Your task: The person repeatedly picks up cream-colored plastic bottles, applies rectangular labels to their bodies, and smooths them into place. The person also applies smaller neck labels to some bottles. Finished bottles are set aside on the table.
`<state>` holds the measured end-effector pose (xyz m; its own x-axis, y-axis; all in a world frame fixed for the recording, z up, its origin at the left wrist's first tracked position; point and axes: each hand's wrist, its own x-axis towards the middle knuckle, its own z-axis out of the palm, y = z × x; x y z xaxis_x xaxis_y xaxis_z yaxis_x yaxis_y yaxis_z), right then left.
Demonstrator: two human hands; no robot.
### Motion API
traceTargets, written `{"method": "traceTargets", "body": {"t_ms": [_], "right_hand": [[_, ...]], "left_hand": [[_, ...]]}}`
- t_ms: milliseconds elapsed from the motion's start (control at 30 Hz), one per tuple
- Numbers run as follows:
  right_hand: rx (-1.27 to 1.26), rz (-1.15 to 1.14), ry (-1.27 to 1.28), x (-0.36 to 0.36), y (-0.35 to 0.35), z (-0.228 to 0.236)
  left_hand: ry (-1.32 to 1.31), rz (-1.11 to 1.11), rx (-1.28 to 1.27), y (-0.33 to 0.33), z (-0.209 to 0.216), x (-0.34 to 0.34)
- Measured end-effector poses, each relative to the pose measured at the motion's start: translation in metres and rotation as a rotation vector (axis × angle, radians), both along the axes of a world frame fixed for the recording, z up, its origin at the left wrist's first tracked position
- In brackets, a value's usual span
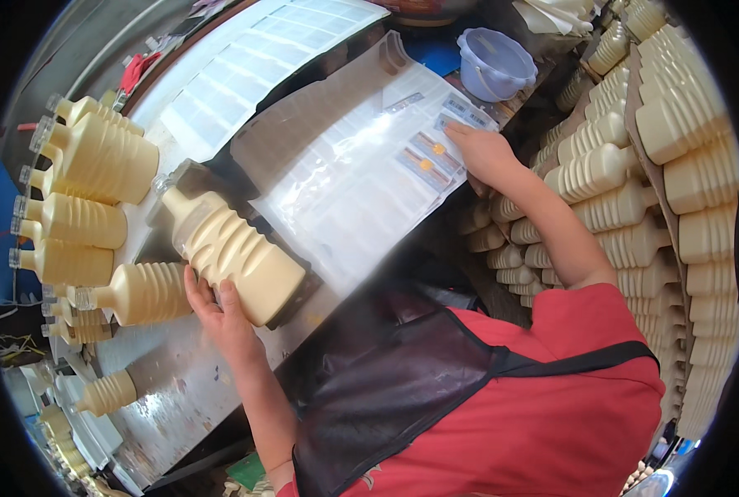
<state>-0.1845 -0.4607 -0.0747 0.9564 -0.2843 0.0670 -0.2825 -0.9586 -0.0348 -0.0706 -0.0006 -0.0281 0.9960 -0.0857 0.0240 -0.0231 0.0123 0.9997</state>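
Note:
A cream-coloured plastic bottle (233, 248) with a ribbed body and a clear neck lies tilted on the worktable, its neck toward the far left. My left hand (229, 319) holds it low on its near side, thumb against the body and fingers at the edge. To the right, a translucent backing sheet (328, 199) carries a few printed labels (427, 161) near its right end. My right hand (487, 156) is at that end, fingers over the labels and closed on the sheet's edge; the thumb is mostly hidden.
Several similar bottles (108, 161) stand at the table's left edge, and another bottle (146, 294) lies beside mine. Another label sheet (262, 66) lies at the back. A pale blue bucket (495, 66) sits at the far right. Stacked bottles (610, 166) fill the right side.

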Motion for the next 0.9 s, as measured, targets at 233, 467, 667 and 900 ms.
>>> {"method": "traceTargets", "body": {"t_ms": [233, 467, 667, 900], "right_hand": [[0.011, 0.167, -0.130, -0.050, 0.007, 0.004], [0.099, 0.168, -0.341, -0.063, -0.009, -0.003], [0.816, -0.310, -0.185, -0.032, 0.027, 0.033], [1.169, 0.044, 0.037, 0.041, 0.194, 0.102]], "left_hand": [[-0.042, 0.004, -0.007, 0.009, -0.014, -0.008], [-0.048, 0.029, 0.007, 0.008, -0.015, -0.021], [-0.082, 0.011, 0.180, 0.020, -0.024, -0.038], [-0.080, 0.012, 0.137, 0.023, -0.023, -0.035]]}}
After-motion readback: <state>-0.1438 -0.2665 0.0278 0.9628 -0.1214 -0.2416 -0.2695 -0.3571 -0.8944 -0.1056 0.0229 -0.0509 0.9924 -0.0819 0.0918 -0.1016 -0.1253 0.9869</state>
